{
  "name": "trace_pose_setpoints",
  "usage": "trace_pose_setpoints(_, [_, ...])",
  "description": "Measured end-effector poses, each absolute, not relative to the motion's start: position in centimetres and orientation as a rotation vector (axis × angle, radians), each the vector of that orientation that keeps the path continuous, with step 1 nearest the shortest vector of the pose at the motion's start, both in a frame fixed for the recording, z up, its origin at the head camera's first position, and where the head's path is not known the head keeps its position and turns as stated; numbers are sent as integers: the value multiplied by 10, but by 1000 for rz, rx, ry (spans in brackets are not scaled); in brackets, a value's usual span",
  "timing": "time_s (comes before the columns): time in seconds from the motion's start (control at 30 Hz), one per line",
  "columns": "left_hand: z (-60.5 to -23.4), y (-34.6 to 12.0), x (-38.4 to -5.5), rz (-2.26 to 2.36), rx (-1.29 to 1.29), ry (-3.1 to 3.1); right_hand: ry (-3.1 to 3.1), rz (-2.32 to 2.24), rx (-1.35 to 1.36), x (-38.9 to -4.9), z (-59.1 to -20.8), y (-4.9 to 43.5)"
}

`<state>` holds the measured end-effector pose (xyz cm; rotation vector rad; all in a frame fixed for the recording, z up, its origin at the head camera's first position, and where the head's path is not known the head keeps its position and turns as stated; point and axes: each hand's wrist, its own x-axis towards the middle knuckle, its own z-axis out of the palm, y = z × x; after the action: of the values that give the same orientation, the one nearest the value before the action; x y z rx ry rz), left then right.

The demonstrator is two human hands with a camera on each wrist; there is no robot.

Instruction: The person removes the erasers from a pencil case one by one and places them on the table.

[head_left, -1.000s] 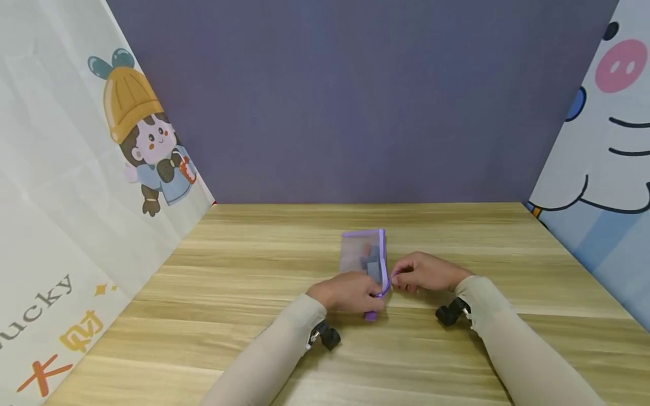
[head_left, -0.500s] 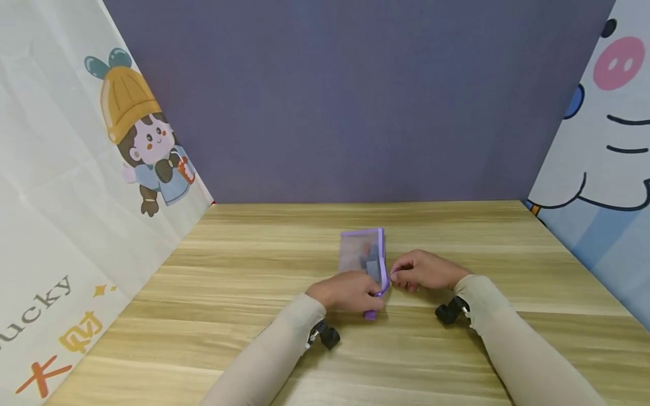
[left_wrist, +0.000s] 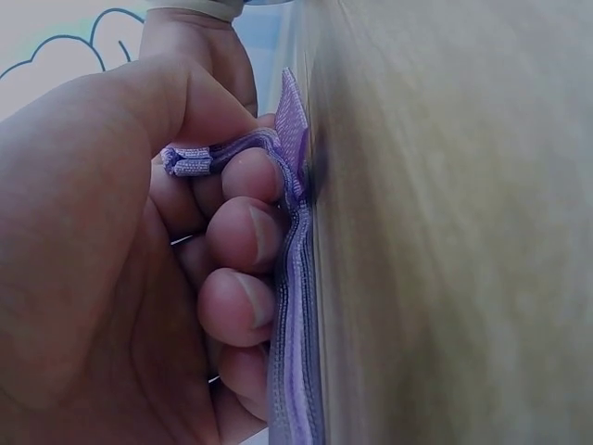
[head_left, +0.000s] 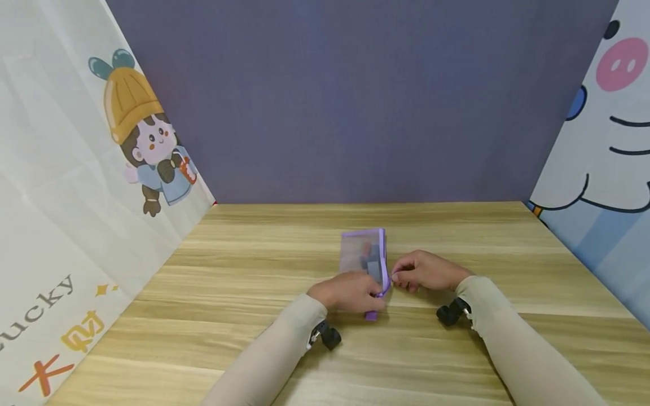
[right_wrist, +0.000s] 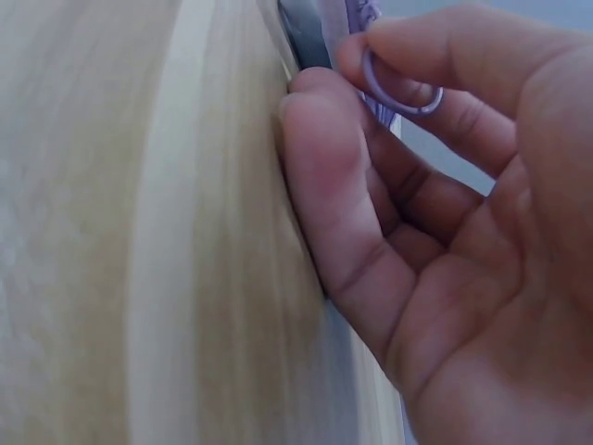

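a mesh pouch [head_left: 350,254] with purple trim lies on the table [head_left: 228,270], about midway between the left and right edges and well apart from the far edge, its zip side [head_left: 382,256] facing the right edge. dark blocks [head_left: 373,270] and something reddish [head_left: 367,248] show through the mesh. the left hand [head_left: 347,292] pinches the zip's near end between thumb and curled fingers; a purple tab [head_left: 371,316] sticks out beyond it, toward the near edge. the right hand [head_left: 429,272], just beside the pouch toward the right edge, pinches a purple ring [right_wrist: 398,106], seemingly the zip's pull; the fingers hide where it joins.

the zip bends sharply by the left fingers, so a pull from that angle could jam the slider or snag mesh in its teeth. the ring is thin and could slip from the fingertips. if the left grip loosens, the light pouch could slide toward the right edge. were the zip to gap, the contents might spill.
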<state>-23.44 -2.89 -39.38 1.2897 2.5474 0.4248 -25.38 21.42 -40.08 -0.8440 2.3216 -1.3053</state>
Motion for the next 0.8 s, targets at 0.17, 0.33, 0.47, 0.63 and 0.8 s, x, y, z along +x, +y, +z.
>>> trace_pose_setpoints(0.17, [-394,-29,-234,430,1300,2547,2318,-1312,-838,-253,-401,214])
trace_pose_setpoints(0.33, [-394,-29,-234,434,1296,2552,2333,-1325,-820,-253,-401,213])
trace_pose_setpoints(0.47, [-394,-29,-234,430,1291,2560,2345,-1327,-794,-253,-402,213])
trace_pose_setpoints(0.63, [-394,-28,-233,430,1293,2560,2364,-1318,-783,-254,-402,213])
trace_pose_setpoints(0.8, [-393,-29,-233,422,1304,2560,2373,-1323,-782,-254,-402,213])
